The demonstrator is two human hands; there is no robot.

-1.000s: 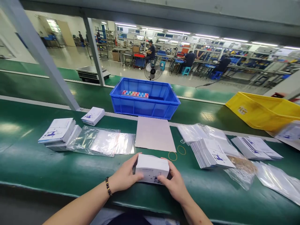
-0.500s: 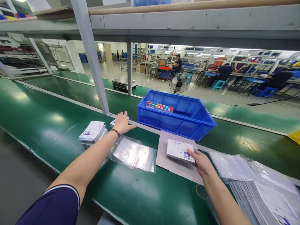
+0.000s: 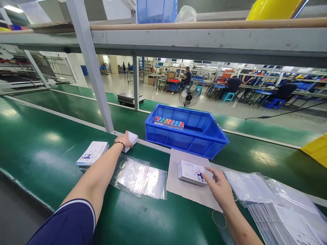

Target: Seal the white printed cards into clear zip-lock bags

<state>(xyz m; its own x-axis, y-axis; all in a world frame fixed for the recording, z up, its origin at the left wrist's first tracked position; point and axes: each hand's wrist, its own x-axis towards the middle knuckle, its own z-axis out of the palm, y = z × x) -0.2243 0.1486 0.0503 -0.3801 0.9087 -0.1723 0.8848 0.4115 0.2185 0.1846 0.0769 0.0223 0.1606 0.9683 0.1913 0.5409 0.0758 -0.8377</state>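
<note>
My left hand (image 3: 124,141) is closed around a small stack of white booklets (image 3: 132,139) near the foot of the metal post. My right hand (image 3: 218,185) is open, thumb and fingers apart, just right of another booklet stack (image 3: 191,172) with purple print on its cover. That stack lies on a flat grey cardboard sheet (image 3: 178,185). Left of my left forearm sits a taller pile of booklets (image 3: 93,152). Between my arms lie clear plastic zip bags (image 3: 135,175), overlapping.
A blue bin (image 3: 187,136) holding a colourful-edged pack stands behind the cardboard. To the right are clear plastic bags (image 3: 250,185), fanned booklets (image 3: 270,217) and a rubber band (image 3: 219,219). A slanted metal post (image 3: 94,71) and overhead shelf (image 3: 204,39) frame the green bench.
My left hand has closed on the small booklet stack at the back. My right hand has let go of the stack on the cardboard and drawn slightly away. The view has tilted up.
</note>
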